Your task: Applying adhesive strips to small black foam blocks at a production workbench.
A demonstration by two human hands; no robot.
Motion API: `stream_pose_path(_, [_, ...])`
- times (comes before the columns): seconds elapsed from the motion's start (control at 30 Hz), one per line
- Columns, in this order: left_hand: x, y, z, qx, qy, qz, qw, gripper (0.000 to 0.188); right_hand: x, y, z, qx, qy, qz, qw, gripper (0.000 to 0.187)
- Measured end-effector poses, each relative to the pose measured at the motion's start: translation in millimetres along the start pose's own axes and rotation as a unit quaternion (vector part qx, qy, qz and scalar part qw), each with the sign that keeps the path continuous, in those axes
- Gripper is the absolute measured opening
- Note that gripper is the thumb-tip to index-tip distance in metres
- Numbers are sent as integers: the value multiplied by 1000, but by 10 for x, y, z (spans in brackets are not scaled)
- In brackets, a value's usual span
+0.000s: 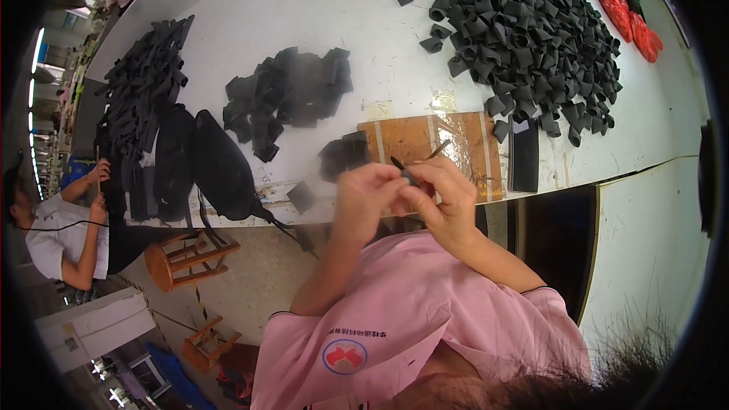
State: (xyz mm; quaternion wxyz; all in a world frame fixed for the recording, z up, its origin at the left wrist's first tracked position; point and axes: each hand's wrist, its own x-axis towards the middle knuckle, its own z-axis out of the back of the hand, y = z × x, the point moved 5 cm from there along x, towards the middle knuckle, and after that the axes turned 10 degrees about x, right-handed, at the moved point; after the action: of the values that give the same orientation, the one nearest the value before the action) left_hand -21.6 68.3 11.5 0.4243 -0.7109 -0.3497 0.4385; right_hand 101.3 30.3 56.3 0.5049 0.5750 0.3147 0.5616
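Observation:
In front of my chest, both hands are closed together on a small black fabric piece (410, 175). My left hand (367, 191) pinches it from the left. My right hand (446, 201) grips its other side with thumb and fingers. A thin brownish stick (440, 149) juts up from the right hand's fingers; its lower part is hidden. Just beyond the hands lies a brown board (474, 144) with strips of clear tape across it. Beside my left hand is a small stack of flat black pieces (343, 155), and one single black square (301, 197) lies near the table edge.
A large heap of rolled black loops (524, 38) covers the far right, near red plastic bags (626, 23). A dark flat rectangular object (525, 156) lies right of the board. Leftward are flat black pieces (288, 91), black bags (220, 163) and black strips (148, 68). Another person (64, 235) works at far left.

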Motion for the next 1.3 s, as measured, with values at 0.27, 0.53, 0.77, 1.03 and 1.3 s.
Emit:
stream_pose_path(0.27, [-186,-109,-269,361,-170,-298,867,7,-18,106,108,-203,-1,120,972,12])
stream_pose_path(0.53, [-14,-50,-350,-93,31,-8,995,16,-49,-385,263,262,-35,-251,931,3])
stream_pose_path(0.77, [-37,-143,-326,189,-127,-214,950,15,-88,-397,153,586,40,-417,694,19])
stream_pose_path(1.03, [149,-408,-534,-432,245,51,867,18,582,-149,294,327,144,-280,891,31])
stream_pose_path(1.3, [217,-381,-345,77,-77,-191,976,29,424,-330,396,185,42,-134,973,25])
